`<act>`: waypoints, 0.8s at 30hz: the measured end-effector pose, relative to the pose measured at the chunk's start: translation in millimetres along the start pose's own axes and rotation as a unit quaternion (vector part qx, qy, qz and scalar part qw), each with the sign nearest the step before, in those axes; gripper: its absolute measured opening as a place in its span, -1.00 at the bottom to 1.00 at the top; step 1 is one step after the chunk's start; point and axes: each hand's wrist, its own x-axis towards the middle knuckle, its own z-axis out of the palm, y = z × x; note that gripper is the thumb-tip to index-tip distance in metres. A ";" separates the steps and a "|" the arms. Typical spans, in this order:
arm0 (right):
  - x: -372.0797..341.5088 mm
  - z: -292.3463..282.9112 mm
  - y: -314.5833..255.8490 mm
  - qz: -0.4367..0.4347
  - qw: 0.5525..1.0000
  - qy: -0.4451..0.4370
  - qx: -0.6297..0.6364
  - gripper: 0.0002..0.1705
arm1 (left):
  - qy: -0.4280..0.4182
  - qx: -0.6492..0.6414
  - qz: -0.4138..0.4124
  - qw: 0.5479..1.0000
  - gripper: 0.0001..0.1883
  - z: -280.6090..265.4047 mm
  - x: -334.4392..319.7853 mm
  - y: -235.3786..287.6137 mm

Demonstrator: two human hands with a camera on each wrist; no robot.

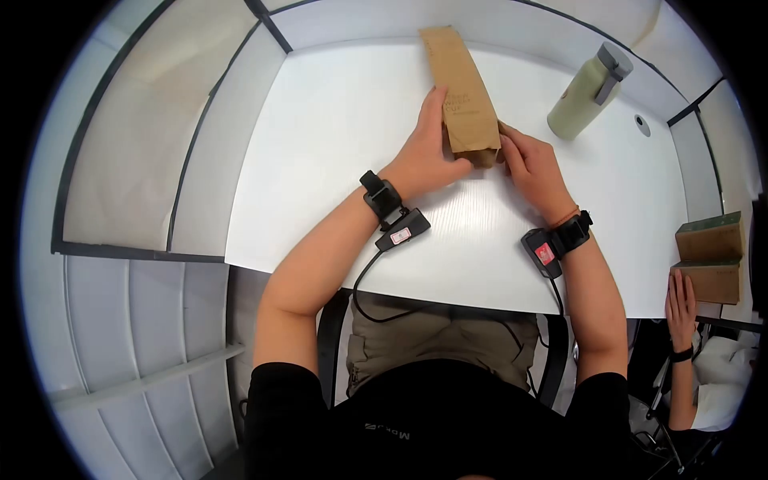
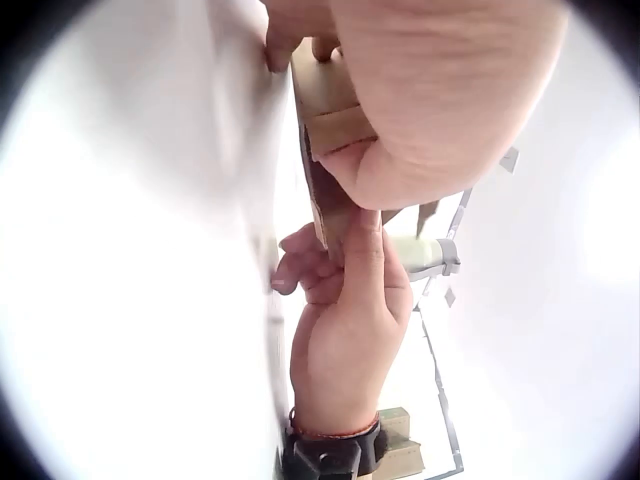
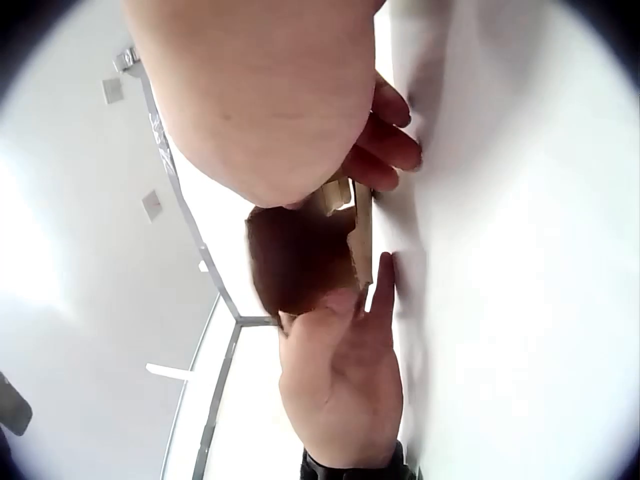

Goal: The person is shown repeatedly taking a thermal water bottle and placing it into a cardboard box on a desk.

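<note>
A long brown cardboard box (image 1: 466, 100) with printed text lies over the white table, its near end open toward me. My left hand (image 1: 424, 162) holds the box along its left side, thumb at the open end. With thumb and fingers, my right hand (image 1: 538, 170) pinches the near right corner, by an end flap. The right wrist view looks into the dark inside of the box (image 3: 300, 255), with both hands around its mouth. In the left wrist view a folded flap (image 2: 338, 132) shows beside my left thumb.
A pale green bottle (image 1: 582, 94) with a grey lid stands at the back right of the white table (image 1: 320, 144). Brown and green boxes (image 1: 708, 260) sit at the right edge, with another person's hand (image 1: 682, 308) close by. Cables run from both wrist cameras.
</note>
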 end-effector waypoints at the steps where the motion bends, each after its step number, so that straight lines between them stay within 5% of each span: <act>1: -0.1 -0.2 -0.3 0.005 1.000 -0.005 -0.002 -0.54 | -0.001 0.003 0.012 1.000 0.08 0.5 -0.4 1.1; 10: -1.5 2.9 3.8 0.000 0.999 -0.001 0.035 -0.40 | -0.030 0.032 0.015 0.999 -0.07 -3.4 2.8 3.0; 16: -1.6 -2.3 -0.1 0.038 0.998 -0.004 0.054 -0.38 | 0.043 -0.109 -0.130 0.985 -0.14 -5.0 1.4 14.2; 20: -0.5 0.5 3.9 0.018 0.997 0.001 0.071 -0.40 | 0.035 -0.070 -0.195 0.978 -0.57 -8.7 2.7 25.0; 24: 0.3 0.1 9.8 0.024 0.996 0.013 0.085 -0.56 | 0.030 0.067 -0.097 0.993 -0.80 -10.8 2.1 15.6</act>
